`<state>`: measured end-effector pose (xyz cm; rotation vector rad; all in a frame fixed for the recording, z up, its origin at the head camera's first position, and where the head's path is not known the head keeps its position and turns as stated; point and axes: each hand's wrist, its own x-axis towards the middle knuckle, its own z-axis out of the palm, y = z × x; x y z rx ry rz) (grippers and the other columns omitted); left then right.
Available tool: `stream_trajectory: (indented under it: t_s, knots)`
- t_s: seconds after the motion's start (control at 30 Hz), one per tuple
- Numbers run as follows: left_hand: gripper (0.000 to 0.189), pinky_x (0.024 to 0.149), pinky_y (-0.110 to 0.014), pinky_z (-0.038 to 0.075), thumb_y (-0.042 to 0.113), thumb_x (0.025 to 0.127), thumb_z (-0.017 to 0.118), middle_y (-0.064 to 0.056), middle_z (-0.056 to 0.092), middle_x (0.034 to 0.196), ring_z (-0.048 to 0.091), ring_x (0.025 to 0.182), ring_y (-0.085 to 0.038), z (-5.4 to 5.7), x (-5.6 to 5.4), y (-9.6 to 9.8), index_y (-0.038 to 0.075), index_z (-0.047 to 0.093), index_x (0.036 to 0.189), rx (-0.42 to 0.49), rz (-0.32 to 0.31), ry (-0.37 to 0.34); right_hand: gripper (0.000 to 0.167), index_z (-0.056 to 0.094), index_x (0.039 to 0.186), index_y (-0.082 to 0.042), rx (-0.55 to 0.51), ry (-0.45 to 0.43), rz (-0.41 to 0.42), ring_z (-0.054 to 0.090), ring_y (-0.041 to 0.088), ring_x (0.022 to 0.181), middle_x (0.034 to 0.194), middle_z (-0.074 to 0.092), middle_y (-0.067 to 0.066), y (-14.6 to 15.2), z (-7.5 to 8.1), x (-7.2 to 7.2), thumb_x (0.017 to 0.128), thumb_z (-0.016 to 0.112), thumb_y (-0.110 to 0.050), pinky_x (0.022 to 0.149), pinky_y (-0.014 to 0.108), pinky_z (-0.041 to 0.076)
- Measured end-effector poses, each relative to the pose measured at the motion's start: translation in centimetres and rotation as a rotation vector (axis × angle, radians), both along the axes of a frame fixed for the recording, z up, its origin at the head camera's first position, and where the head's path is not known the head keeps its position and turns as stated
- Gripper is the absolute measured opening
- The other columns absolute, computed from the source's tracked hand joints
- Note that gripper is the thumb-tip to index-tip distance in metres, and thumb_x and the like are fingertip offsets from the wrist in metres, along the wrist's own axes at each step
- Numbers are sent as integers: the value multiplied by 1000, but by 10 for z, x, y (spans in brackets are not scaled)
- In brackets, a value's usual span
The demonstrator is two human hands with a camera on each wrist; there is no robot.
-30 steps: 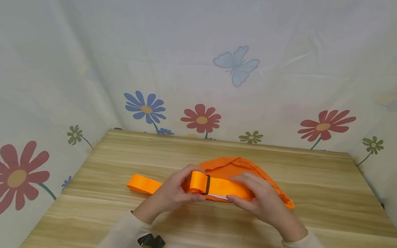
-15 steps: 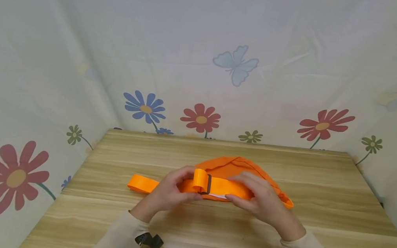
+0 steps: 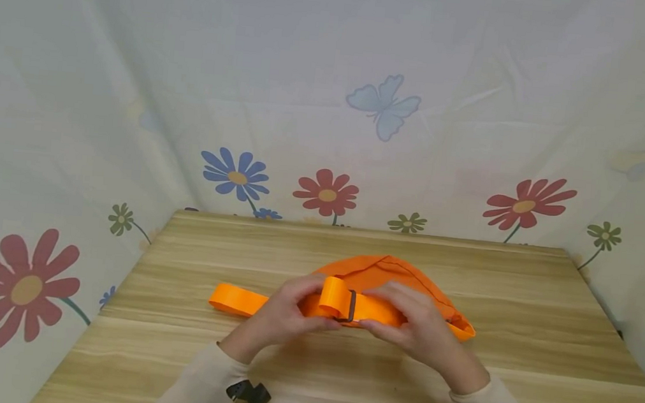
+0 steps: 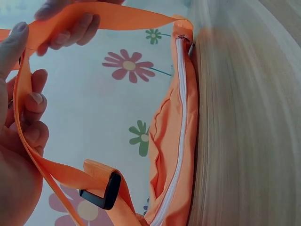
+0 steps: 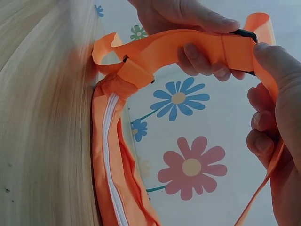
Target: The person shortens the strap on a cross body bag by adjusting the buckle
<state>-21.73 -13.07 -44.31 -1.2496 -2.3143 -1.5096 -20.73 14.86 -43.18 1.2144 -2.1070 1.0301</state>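
An orange waist bag [image 3: 379, 275] lies on the table behind both hands. Its white zipper [image 4: 183, 108] runs along the bag in the left wrist view. My left hand [image 3: 288, 314] pinches the orange strap [image 3: 335, 297] between thumb and fingers, where it stands up in a loop beside a black slide buckle [image 3: 352, 306]. Close to the buckle's other side, my right hand [image 3: 418, 322] also grips the strap. The left wrist view shows a second black buckle [image 4: 112, 190] lower on the strap. Some fingers hide behind the webbing.
A strap loop [image 3: 236, 299] rests on the wooden table [image 3: 188, 356] left of the left hand. White fabric [image 3: 288, 64] printed with flowers hangs behind the table and along its sides.
The standing strap loop and its buckle have shifted right, and the loop looks wider. My hands are slightly closer together. The bag has stayed nearly in place.
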Motion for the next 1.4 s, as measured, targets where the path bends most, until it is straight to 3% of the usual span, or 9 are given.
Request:
stream_trajectory:
  t_s: [0.1,0.33,0.6,0.8,1.07,1.4]
  knots:
    - [52,101,-31,61,10,85,92,-4,75,122,68,108,-17,1,1,3,13,70,132,-14,6,20,44,76,121,-10,-6,24,6,70,14,92,107,79,0,-2,-2,-1,98,76,-48,81,15,56]
    - [53,103,-32,60,15,85,93,-1,75,125,68,111,-16,0,2,7,15,72,134,-56,40,24,50,74,126,-3,-19,48,46,66,13,85,104,78,4,-7,-5,-2,94,82,-42,75,14,56]
    - [51,98,-29,61,17,83,95,0,74,120,66,107,-15,4,4,8,15,72,129,-94,55,30,53,75,121,-3,-15,23,29,69,15,87,104,78,5,-8,-6,-1,96,74,-50,78,16,58]
    - [52,100,-30,61,23,86,93,2,74,123,66,108,-14,6,4,6,17,71,132,-174,57,64,45,75,119,-5,-2,-7,25,71,16,89,105,78,4,-7,-6,0,93,84,-41,81,18,60]
    - [52,101,-31,62,30,88,90,1,76,129,70,111,-16,11,6,4,16,72,135,-242,97,25,46,75,119,-6,11,-22,3,75,19,91,107,80,7,-4,-6,2,83,95,-26,84,16,60]
    - [52,103,-36,62,32,90,89,0,76,135,71,117,-21,12,9,0,15,73,136,-301,163,-25,52,76,119,-4,46,-33,-38,77,21,94,110,81,7,-1,-5,4,93,80,-49,85,21,63]
